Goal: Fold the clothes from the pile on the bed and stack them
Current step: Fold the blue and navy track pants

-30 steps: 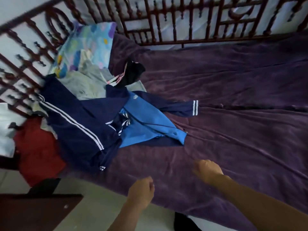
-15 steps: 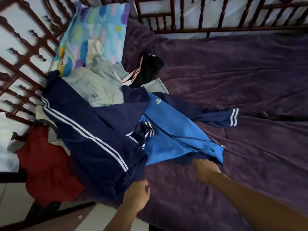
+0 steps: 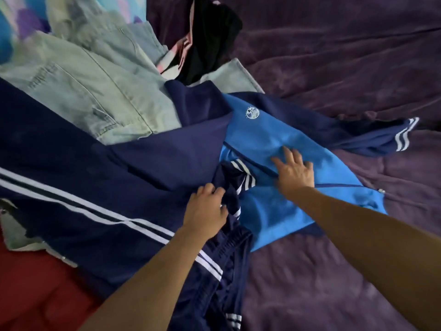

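Pressed the right hand (image 3: 294, 172), fingers (image 3: 288, 152) spread flat, on the bright blue smooth jacket (image 3: 274, 139). Maybe grabbed dark blue white-striped cloth (image 3: 228, 177) with the curled left hand (image 3: 206, 209).

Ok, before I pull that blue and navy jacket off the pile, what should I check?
1. Grip, left hand: fingers curled into dark navy fabric beside a white-striped cuff: ok.
2. That fabric belongs to the bright blue and navy jacket: cannot tell.
3. Grip, right hand: lies flat and open on the jacket's blue panel: not ok.
4. Jacket free of the pile: navy white-striped trousers overlap its left edge: not ok.
5. Folding space: purple blanket right of the jacket is bare: ok.
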Action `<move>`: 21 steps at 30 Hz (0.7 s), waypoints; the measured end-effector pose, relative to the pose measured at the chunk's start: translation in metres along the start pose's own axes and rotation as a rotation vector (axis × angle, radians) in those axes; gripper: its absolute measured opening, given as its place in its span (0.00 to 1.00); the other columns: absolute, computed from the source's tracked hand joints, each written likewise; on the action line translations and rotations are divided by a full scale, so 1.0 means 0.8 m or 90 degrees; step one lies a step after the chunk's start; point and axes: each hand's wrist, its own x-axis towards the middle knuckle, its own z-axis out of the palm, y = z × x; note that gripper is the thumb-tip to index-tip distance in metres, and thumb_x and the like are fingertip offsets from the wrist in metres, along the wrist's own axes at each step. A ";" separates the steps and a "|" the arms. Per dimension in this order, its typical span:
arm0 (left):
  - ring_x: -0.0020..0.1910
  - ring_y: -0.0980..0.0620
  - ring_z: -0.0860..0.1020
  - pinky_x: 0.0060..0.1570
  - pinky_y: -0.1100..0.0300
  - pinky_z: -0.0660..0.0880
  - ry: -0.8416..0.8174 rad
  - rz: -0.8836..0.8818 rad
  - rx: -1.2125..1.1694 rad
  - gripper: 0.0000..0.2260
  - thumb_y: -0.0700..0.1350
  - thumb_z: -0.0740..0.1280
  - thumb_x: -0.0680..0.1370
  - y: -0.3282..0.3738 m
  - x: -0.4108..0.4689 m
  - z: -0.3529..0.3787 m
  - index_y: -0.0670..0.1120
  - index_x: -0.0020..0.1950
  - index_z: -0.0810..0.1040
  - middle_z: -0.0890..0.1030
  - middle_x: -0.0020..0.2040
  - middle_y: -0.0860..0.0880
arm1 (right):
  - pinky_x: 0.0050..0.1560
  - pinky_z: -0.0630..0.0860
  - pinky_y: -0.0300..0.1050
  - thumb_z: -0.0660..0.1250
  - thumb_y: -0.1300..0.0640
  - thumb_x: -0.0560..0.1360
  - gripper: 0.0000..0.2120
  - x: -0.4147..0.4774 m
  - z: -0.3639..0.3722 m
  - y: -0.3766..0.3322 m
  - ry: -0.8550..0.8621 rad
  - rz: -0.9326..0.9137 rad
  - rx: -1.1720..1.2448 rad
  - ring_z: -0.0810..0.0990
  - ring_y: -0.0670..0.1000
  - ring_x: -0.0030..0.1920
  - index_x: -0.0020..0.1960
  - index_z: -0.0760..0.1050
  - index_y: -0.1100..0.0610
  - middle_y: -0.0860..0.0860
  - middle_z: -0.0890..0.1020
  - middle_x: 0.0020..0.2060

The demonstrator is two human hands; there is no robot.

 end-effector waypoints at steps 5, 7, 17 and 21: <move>0.60 0.46 0.69 0.57 0.52 0.68 0.023 0.052 -0.003 0.18 0.47 0.62 0.77 -0.003 0.040 0.001 0.47 0.67 0.70 0.70 0.62 0.48 | 0.48 0.69 0.56 0.56 0.53 0.81 0.13 -0.001 -0.023 0.047 0.164 0.255 0.304 0.77 0.68 0.51 0.58 0.73 0.58 0.67 0.80 0.50; 0.64 0.45 0.66 0.60 0.52 0.67 0.014 0.065 0.011 0.23 0.48 0.62 0.77 0.013 0.054 0.000 0.48 0.71 0.65 0.66 0.68 0.47 | 0.46 0.69 0.57 0.56 0.53 0.81 0.12 -0.028 -0.044 0.092 0.215 0.375 0.377 0.75 0.71 0.51 0.58 0.71 0.59 0.70 0.78 0.51; 0.73 0.42 0.58 0.67 0.47 0.62 0.012 0.129 0.100 0.31 0.49 0.63 0.77 0.087 0.098 -0.008 0.51 0.77 0.52 0.55 0.76 0.43 | 0.54 0.72 0.57 0.52 0.51 0.81 0.16 -0.251 0.031 0.230 -0.048 0.737 0.269 0.77 0.68 0.54 0.60 0.71 0.58 0.68 0.78 0.55; 0.75 0.42 0.54 0.69 0.45 0.60 -0.127 0.094 0.155 0.33 0.51 0.65 0.77 0.069 0.108 -0.005 0.52 0.77 0.52 0.53 0.77 0.43 | 0.56 0.69 0.54 0.60 0.56 0.75 0.15 -0.234 0.042 0.192 -0.097 0.563 0.219 0.73 0.62 0.60 0.62 0.70 0.54 0.59 0.75 0.61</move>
